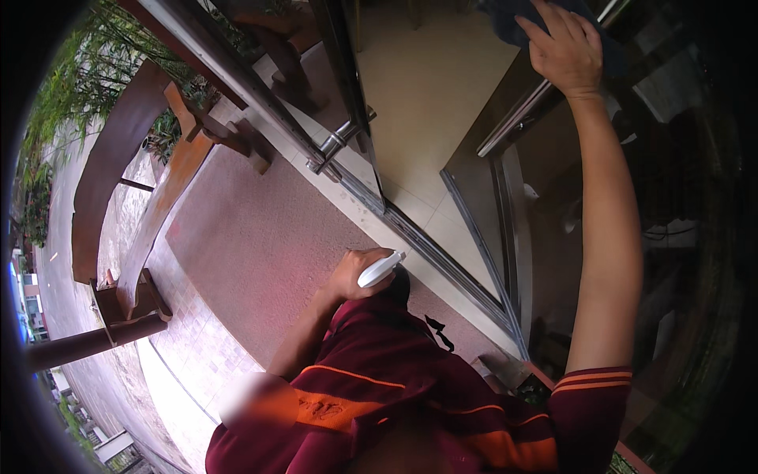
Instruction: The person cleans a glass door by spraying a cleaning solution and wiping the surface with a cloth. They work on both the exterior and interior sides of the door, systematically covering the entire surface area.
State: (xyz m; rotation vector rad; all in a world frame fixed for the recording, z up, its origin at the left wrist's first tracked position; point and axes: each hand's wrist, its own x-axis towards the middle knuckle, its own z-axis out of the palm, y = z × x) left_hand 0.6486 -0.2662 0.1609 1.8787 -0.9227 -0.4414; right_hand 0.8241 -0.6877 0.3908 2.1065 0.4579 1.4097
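Note:
High on the right, my right arm is stretched out with my right hand (564, 55) laid over a dark blue cloth (505, 22). Its fingers are partly spread and hold the cloth against the glass door (485, 178). A long metal handle (513, 125) runs along that door below my wrist. Close to my body, my left hand (347, 272) is closed around a white spray bottle (379, 270). Only the rounded white head with its small nozzle shows; the rest is hidden by my hand and shirt.
Another glass door panel (359, 150) with a metal fitting (335, 148) stands to the left. A metal floor track (442, 253) crosses the threshold between the tiled floor (422, 103) and a reddish mat (260, 237). A curved wooden bench (118, 150) stands at the left.

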